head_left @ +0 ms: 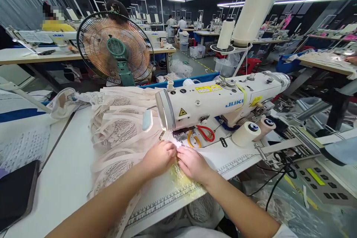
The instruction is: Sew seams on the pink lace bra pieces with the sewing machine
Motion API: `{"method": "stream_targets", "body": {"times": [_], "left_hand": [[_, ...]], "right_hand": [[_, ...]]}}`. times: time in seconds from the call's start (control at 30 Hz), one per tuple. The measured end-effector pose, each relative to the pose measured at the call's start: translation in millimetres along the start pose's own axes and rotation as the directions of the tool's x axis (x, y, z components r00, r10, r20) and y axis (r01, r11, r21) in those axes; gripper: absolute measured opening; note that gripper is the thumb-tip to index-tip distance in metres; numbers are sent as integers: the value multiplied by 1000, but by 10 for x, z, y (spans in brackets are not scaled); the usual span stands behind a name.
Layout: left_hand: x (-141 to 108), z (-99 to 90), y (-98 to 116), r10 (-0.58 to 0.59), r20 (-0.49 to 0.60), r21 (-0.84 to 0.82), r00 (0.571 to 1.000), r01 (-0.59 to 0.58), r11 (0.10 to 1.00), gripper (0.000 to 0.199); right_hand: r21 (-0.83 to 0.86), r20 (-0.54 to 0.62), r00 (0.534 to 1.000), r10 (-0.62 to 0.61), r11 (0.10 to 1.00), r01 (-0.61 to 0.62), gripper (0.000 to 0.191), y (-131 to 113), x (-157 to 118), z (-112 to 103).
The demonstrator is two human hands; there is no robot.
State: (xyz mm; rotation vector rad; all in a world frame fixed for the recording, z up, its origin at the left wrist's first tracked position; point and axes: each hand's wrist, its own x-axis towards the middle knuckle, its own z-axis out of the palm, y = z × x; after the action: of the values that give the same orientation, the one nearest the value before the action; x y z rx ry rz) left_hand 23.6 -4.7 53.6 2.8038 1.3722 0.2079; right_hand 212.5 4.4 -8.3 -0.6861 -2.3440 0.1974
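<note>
In front of the needle area of a white JUKI sewing machine (206, 102), my two hands come together with fingertips nearly touching. My left hand (160, 158) has its fingers bent and pinched. My right hand (193, 163) is likewise closed, thumb and fingers pressed together. Whatever they pinch is hidden behind the fingers. Beneath my right hand lies a yellowish clear film (181, 180) on the tabletop. A row of beige lace garment pieces (117, 128) spreads to the left of my left hand, one strip running down beside my left forearm.
Right of the needle sit a red loop (208, 133), a small black blade (223, 142) and thread cones (246, 134). A printed ruler (164, 202) runs along the table's front edge. A dark phone-like device (18, 193) lies at left. A large fan (115, 48) stands behind.
</note>
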Motion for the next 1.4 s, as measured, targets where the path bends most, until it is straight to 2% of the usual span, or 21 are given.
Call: {"method": "stream_targets", "body": {"times": [0.1, 0.17, 0.47, 0.73, 0.9, 1.0, 1.03, 1.07, 1.1, 1.13, 1.17, 1.2, 1.23, 1.27, 1.3, 1.33, 1.4], "left_hand": [[-125, 66, 88, 31, 43, 11, 999, -32, 999, 30], [-178, 110, 68, 26, 53, 22, 998, -27, 999, 35], [-81, 140, -331, 72, 60, 43, 996, -74, 996, 38], [44, 65, -487, 85, 32, 66, 996, -87, 994, 38], [137, -31, -471, 24, 31, 92, 999, -27, 995, 36], [54, -150, -331, -69, 21, 124, 997, 66, 990, 34], [-26, -192, -261, -117, 25, 139, 993, 112, 984, 34], [-131, -231, -183, -170, 38, 154, 985, 162, 975, 35], [-257, -262, -101, -225, 57, 168, 973, 213, 963, 35], [-393, -284, -21, -274, 86, 175, 958, 256, 951, 34], [-529, -296, 52, -309, 115, 175, 944, 287, 942, 32], [-653, -298, 112, -341, 144, 177, 929, 315, 932, 30], [-757, -291, 156, -370, 170, 183, 913, 340, 922, 28], [-836, -276, 180, -401, 190, 197, 896, 365, 910, 29], [-888, -258, 183, -435, 207, 215, 876, 393, 894, 33], [-916, -237, 166, -470, 218, 230, 855, 423, 876, 39], [-923, -200, 81, -526, 221, 230, 821, 480, 846, 45]], "right_hand": [[16, 43, 998, 38, 999, -38, 28, -3, -11, 5], [13, 54, 997, 50, 999, -51, 30, -9, -16, 7], [-5, 76, 995, 64, 998, -64, 29, -13, -22, 13], [11, 61, 995, 81, 997, -82, 28, -8, -10, 13], [73, 25, 997, 76, 994, -77, 26, -24, 66, -8], [170, -7, 997, 78, 982, -76, 26, -167, 61, -211], [235, 23, 996, 81, 968, -84, 26, -235, 18, -313], [347, 100, 991, 84, 931, -114, 26, -303, -54, -418], [476, 233, 971, 57, 864, -165, 26, -361, -156, -516], [564, 378, 925, -32, 801, -202, 25, -401, -284, -593], [585, 505, 856, -111, 773, -245, 24, -418, -434, -641], [545, 618, 775, -133, 782, -301, 22, -409, -597, -652], [449, 706, 704, -81, 820, -355, 20, -377, -765, -625], [284, 729, 680, 79, 869, -406, 18, -327, -932, -564], [101, 663, 701, 261, 898, -429, 17, -264, -1089, -475], [-71, 493, 763, 418, 893, -444, 20, -195, -1231, -368], [-156, 431, 780, 453, 889, -430, 19, -64, -1458, -146]]}}
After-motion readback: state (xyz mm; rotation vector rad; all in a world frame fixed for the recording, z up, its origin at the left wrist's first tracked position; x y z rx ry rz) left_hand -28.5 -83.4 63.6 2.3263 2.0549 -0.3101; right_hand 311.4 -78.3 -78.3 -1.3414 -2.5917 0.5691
